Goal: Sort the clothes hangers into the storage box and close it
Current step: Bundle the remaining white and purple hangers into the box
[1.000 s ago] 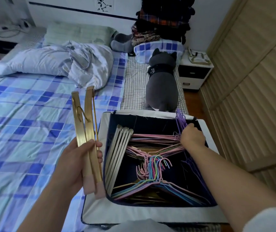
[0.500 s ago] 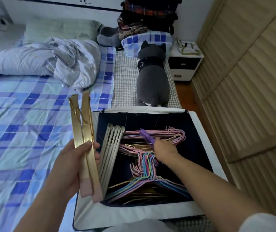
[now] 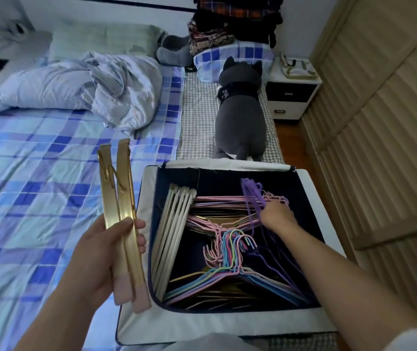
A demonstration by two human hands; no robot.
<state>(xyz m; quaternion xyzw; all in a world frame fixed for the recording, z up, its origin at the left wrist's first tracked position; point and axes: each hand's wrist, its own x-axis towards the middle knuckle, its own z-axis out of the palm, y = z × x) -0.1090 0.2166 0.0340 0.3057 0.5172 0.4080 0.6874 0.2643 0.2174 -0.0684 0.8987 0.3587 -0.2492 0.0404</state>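
Blue-checked bed (image 3: 38,188): fills the left and far side; a crumpled quilt (image 3: 81,89) lies far left and a grey plush toy (image 3: 240,117) lies just beyond the box.
Storage box (image 3: 227,323): open, on the near right part of the bed, dark inside with a pale rim.
Hangers in box: pale flat hangers (image 3: 174,229) stand along the left wall; coloured wire hangers (image 3: 227,249) are piled in the middle.
Left hand (image 3: 106,252): fingers curled round gold hangers (image 3: 121,211), held upright left of the box.
Right hand (image 3: 275,216): inside the box, far right, apparently pinching purple hangers (image 3: 253,196); the fingers are partly hidden.
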